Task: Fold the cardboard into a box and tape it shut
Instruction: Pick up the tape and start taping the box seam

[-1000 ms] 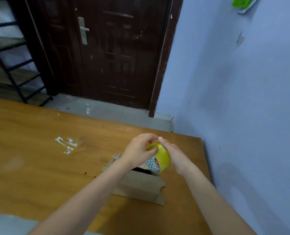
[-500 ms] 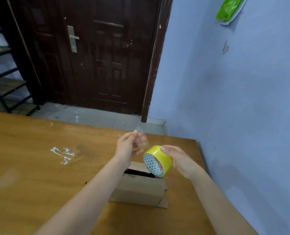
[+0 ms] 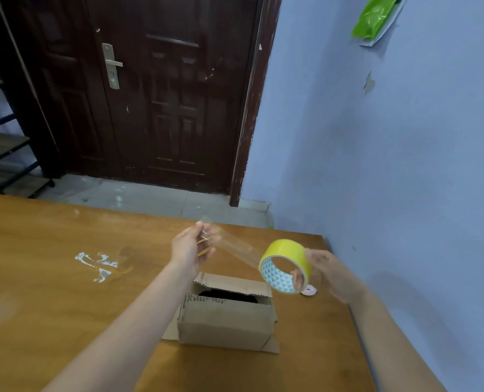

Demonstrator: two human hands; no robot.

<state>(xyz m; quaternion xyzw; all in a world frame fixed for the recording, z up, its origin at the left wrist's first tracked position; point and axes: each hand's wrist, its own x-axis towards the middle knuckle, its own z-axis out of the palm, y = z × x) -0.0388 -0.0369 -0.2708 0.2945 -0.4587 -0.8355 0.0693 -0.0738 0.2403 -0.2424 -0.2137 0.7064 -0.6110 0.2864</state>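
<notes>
A small brown cardboard box (image 3: 226,325) stands on the wooden table (image 3: 51,306), its top flaps partly folded with a dark gap between them. Above it, my right hand (image 3: 330,274) holds a yellow tape roll (image 3: 286,265), a finger through its core. A clear strip of tape (image 3: 232,241) stretches from the roll up to the left. My left hand (image 3: 191,247) pinches the free end of that strip above the box's far left corner.
White tape scraps (image 3: 97,263) are stuck to the table left of the box. A small pink object (image 3: 308,291) lies behind the roll. A blue wall (image 3: 405,165) runs along the table's right edge; a dark door (image 3: 164,94) is beyond.
My hands have moved apart, the left to the left and the right to the right, drawing a longer strip of clear tape off the roll. The box now shows more fully.
</notes>
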